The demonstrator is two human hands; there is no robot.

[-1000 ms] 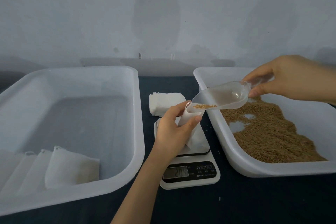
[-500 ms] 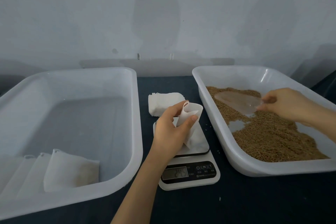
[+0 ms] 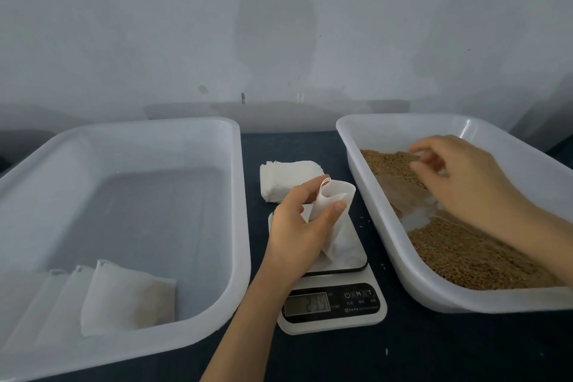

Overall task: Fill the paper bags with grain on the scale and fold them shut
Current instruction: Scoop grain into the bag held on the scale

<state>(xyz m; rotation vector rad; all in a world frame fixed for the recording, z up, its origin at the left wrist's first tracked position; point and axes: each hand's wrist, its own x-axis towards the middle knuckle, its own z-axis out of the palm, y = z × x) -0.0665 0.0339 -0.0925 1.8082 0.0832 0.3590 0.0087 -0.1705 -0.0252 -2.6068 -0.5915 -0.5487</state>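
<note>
**A:** so where's the paper bag (image 3: 339, 226) right now?

**B:** on the scale (image 3: 336, 316) platform, mouth open. The left hand (image 3: 294, 236) is pinching its rim, thumb on one side and fingers on the other.

**A:** and the right hand (image 3: 465, 186)?

**B:** it's over the grain (image 3: 471, 257) in the grain tub (image 3: 434, 301), at 3 o'clock from the scale. Its fingers are loosely curled above the clear scoop (image 3: 400, 192). Can't tell if it grips the handle. Spare bags (image 3: 288, 178) sit at 12 o'clock, and the filled bags (image 3: 127, 298) are in the second tub (image 3: 240, 226) at 9.
</note>
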